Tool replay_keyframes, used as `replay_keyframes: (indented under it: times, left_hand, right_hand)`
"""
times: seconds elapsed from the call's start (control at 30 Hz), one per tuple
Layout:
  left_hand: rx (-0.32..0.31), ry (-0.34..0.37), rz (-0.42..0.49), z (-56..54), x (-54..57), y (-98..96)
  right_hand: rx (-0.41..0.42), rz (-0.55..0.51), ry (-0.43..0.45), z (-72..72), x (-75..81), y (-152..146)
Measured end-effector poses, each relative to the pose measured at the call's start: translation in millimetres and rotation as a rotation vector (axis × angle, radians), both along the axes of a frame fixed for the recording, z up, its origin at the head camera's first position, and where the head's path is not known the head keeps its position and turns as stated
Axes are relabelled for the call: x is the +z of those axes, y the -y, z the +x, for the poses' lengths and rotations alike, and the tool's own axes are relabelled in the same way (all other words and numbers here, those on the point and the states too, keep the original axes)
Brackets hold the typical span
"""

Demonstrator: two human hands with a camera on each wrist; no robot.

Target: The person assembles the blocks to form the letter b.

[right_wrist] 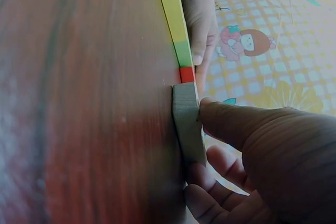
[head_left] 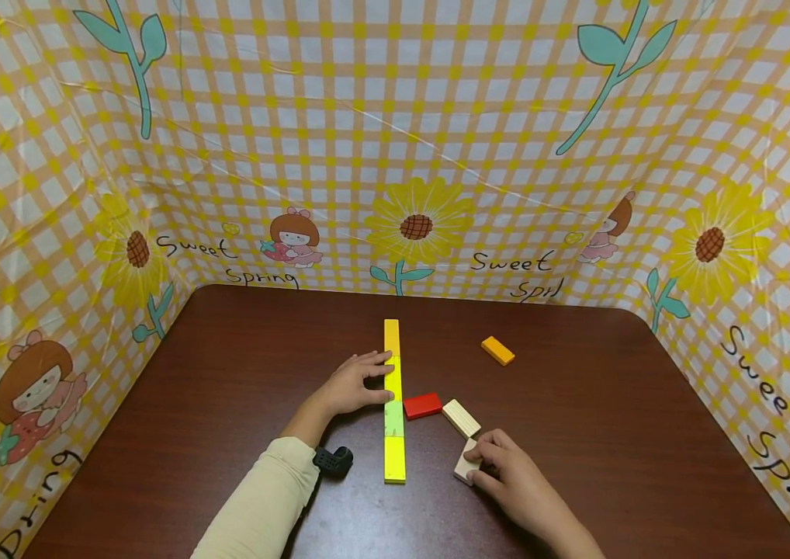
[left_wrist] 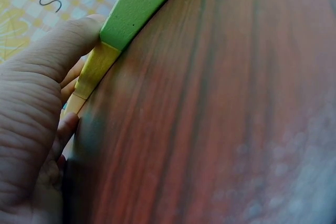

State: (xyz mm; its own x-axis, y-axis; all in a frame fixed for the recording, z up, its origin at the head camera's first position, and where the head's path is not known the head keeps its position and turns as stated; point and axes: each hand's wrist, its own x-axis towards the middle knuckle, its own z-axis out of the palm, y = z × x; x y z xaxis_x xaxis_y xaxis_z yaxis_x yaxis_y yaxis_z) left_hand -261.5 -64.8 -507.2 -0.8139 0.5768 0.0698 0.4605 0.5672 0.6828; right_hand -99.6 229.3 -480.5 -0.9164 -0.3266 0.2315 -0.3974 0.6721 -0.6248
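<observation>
A straight row of end-to-end blocks runs away from me in the head view: a yellow block (head_left: 394, 460) nearest, a green block (head_left: 393, 419), another yellow block (head_left: 397, 380), and an orange-yellow block (head_left: 391, 337) farthest. My left hand (head_left: 349, 388) touches the row's left side with extended fingers and thumb. From the green block, a red block (head_left: 423, 405) and a cream block (head_left: 461, 418) lead off to the right. My right hand (head_left: 521, 485) pinches a second cream block (head_left: 463, 467) close to the first one's near end, low over the table.
A loose orange block (head_left: 497, 350) lies at the back right of the dark brown table (head_left: 590, 388). Checked cloth walls (head_left: 339, 140) with flowers and cartoon figures rise at the back and both sides. A black strap (head_left: 334, 461) is at my left wrist.
</observation>
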Motion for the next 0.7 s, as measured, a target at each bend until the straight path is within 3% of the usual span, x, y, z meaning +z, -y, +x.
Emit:
replay_keyframes:
  times: [0.4, 0.7]
  left_hand:
    - [-0.01, 0.008, 0.015, 0.3, 1.8, 0.6]
    - [-0.008, -0.003, -0.002, -0.1, 1.5, 0.2]
  right_hand:
    - [0.017, 0.014, 0.021, 1.2, 6.5, -1]
    - [0.002, 0.029, -0.086, -10.5, 18.4, -23]
